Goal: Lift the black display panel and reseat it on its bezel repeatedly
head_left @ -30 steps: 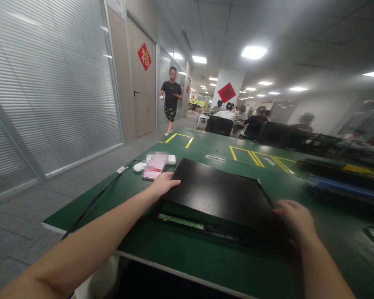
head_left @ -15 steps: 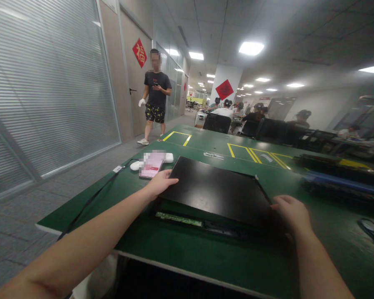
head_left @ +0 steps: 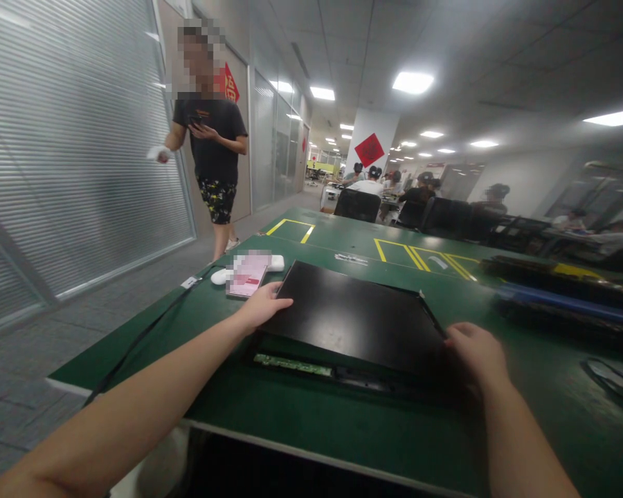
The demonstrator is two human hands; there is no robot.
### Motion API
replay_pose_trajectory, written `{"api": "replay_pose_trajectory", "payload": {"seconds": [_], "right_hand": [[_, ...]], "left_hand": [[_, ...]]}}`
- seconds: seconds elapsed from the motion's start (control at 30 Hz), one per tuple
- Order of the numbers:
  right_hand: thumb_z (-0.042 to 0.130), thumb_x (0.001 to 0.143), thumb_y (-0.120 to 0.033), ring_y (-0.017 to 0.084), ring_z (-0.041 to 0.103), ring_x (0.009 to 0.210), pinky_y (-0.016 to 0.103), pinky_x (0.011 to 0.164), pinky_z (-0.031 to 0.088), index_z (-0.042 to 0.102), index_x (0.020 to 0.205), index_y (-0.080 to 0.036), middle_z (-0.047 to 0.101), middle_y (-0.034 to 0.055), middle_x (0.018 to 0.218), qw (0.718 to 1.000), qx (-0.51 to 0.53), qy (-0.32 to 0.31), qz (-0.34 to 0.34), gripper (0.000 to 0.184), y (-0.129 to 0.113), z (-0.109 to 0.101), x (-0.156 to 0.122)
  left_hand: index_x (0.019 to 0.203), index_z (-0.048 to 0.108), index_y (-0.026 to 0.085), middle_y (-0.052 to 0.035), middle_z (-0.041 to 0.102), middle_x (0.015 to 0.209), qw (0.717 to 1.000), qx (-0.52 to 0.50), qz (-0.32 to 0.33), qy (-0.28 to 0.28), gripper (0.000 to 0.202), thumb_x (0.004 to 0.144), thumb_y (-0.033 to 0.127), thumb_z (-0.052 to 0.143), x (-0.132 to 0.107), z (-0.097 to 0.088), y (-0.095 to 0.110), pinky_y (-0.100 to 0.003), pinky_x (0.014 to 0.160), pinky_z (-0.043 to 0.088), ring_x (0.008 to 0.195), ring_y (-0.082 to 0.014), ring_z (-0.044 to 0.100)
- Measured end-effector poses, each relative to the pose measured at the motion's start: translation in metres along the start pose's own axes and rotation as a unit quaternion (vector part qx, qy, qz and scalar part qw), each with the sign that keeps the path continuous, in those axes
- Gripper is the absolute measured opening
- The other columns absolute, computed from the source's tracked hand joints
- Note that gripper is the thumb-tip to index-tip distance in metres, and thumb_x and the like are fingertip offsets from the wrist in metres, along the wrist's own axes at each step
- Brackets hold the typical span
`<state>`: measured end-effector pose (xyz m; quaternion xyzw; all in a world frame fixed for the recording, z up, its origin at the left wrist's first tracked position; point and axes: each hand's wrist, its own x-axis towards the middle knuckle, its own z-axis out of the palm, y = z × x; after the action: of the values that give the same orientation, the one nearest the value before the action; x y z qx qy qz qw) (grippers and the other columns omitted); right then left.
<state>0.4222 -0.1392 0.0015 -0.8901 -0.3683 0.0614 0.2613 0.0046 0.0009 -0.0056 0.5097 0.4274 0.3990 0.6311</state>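
Observation:
A black flat screen panel (head_left: 353,311) sits tilted slightly over the green table, its surface reflecting the ceiling light. My left hand (head_left: 264,305) is closed on its left edge, the thumb lying on top of the dark face. At the opposite edge my right hand (head_left: 477,353) pinches the panel's side with curled fingers; part of that grip is hidden. Along the panel's near side shows a narrow green circuit board (head_left: 292,365) in a black frame (head_left: 366,380). Most of that frame is covered by the panel.
Left of the panel lie a phone (head_left: 248,275), a white rounded object (head_left: 220,277) and a black cable (head_left: 140,339). Dark strips and a blue one (head_left: 571,302) lie at the right, near a black loop (head_left: 612,380). A person (head_left: 210,145) walks beyond the table (head_left: 342,436).
The walking person has come closer and shifted left in view. The whole scene has drifted slightly left, while both hands keep their hold on the screen panel.

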Motion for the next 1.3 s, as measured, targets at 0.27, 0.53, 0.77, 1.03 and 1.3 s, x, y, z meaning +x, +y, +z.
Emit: {"api": "replay_pose_trajectory", "payload": {"seconds": [0.27, 0.53, 0.77, 1.03, 1.3], "right_hand": [[0.053, 0.069, -0.039, 0.028, 0.065, 0.084, 0.033, 0.065, 0.044, 0.073, 0.083, -0.025, 0.073, 0.0078, 0.087, 0.998, -0.048, -0.015, -0.022, 0.029, 0.005, 0.002, 0.005], [0.053, 0.070, -0.042, 0.028, 0.065, 0.081, 0.034, 0.065, 0.045, 0.075, 0.082, -0.026, 0.074, 0.0070, 0.085, 0.999, -0.039, -0.019, -0.028, 0.030, 0.007, 0.002, 0.007], [0.059, 0.066, -0.045, 0.027, 0.065, 0.079, 0.033, 0.063, 0.045, 0.075, 0.083, -0.026, 0.073, 0.0071, 0.084, 0.999, -0.044, -0.016, -0.025, 0.030, 0.010, 0.005, 0.010], [0.056, 0.069, -0.042, 0.028, 0.064, 0.082, 0.035, 0.066, 0.046, 0.074, 0.086, -0.025, 0.073, 0.0071, 0.085, 1.000, -0.021, 0.004, -0.023, 0.031, 0.008, 0.006, 0.009], [0.055, 0.067, -0.039, 0.028, 0.063, 0.082, 0.035, 0.065, 0.045, 0.074, 0.087, -0.026, 0.072, 0.0063, 0.089, 1.000, -0.015, -0.022, -0.002, 0.030, 0.009, 0.005, 0.011]], "left_hand": [[0.117, 0.051, 0.015, -0.0030, 0.073, 0.072, 1.000, 0.021, 0.000, 0.020, 0.060, 0.064, 0.018, 0.080, -0.002, 0.001, 0.001, -0.034, 0.062, 0.056, 0.064, -0.0237, 0.071], [0.106, 0.053, 0.019, -0.0023, 0.070, 0.071, 0.999, 0.016, -0.009, 0.050, 0.047, 0.066, 0.025, 0.077, 0.002, 0.001, -0.001, -0.033, 0.061, 0.053, 0.063, -0.0227, 0.069], [0.104, 0.053, 0.020, -0.0014, 0.069, 0.070, 0.998, 0.021, -0.015, 0.057, 0.039, 0.069, 0.023, 0.071, 0.002, 0.001, 0.000, -0.031, 0.058, 0.051, 0.060, -0.0214, 0.067], [0.097, 0.056, 0.020, -0.0010, 0.068, 0.071, 0.997, 0.021, 0.000, 0.074, 0.035, 0.067, 0.027, 0.073, 0.003, 0.002, 0.000, -0.030, 0.060, 0.049, 0.060, -0.0201, 0.065], [0.099, 0.055, 0.020, -0.0011, 0.068, 0.069, 0.998, -0.006, -0.004, 0.068, 0.030, 0.072, 0.021, 0.067, 0.003, 0.004, 0.001, -0.031, 0.059, 0.050, 0.060, -0.0208, 0.067]]}}
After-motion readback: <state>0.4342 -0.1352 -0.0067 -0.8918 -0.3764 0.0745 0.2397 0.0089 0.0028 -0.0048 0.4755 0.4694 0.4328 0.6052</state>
